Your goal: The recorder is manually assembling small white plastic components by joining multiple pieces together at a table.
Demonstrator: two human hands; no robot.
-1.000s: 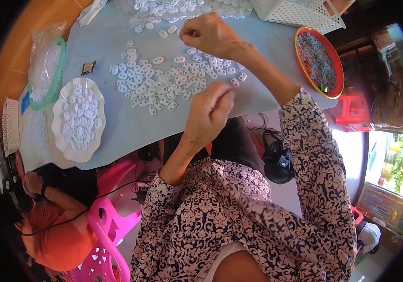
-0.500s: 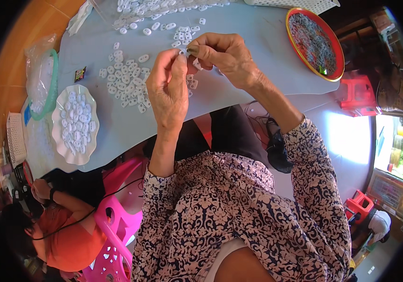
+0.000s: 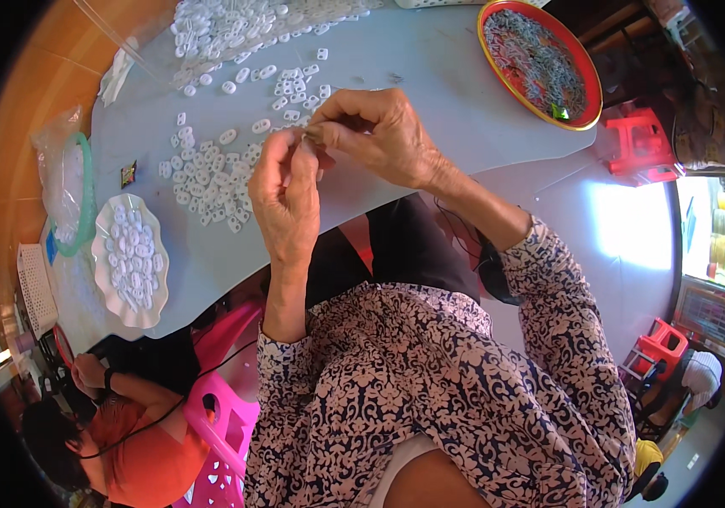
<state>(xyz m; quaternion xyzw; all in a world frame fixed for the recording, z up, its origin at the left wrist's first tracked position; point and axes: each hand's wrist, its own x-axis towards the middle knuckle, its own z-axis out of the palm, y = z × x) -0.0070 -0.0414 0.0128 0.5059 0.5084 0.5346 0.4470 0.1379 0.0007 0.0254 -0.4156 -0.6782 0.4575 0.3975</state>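
My left hand (image 3: 284, 199) and my right hand (image 3: 383, 140) meet over the near part of a grey-blue table (image 3: 430, 68). Thumb and fingers of each are pinched together, tips touching the other hand's. Whatever lies between them is tiny and mostly hidden; a whitish bit shows there. Beside my left hand spreads a pile of small white oval plastic pieces (image 3: 214, 182), each with two holes. Squarer white pieces (image 3: 294, 85) lie just beyond my fingertips. A scalloped white dish (image 3: 155, 309) at the left holds more oval pieces.
A red round tray (image 3: 591, 110) of small grey metal-looking parts stands far right. A clear bag of white pieces (image 3: 227, 30) lies at the back. At left are a green-rimmed basket (image 3: 87, 186) and a small dark wrapper (image 3: 129, 174). A person in orange (image 3: 151, 453) sits lower left.
The whole view has shifted and turned slightly, showing more of the back bag. My hands stay pinched together over nearly the same table spot, with fingers slightly rearranged.
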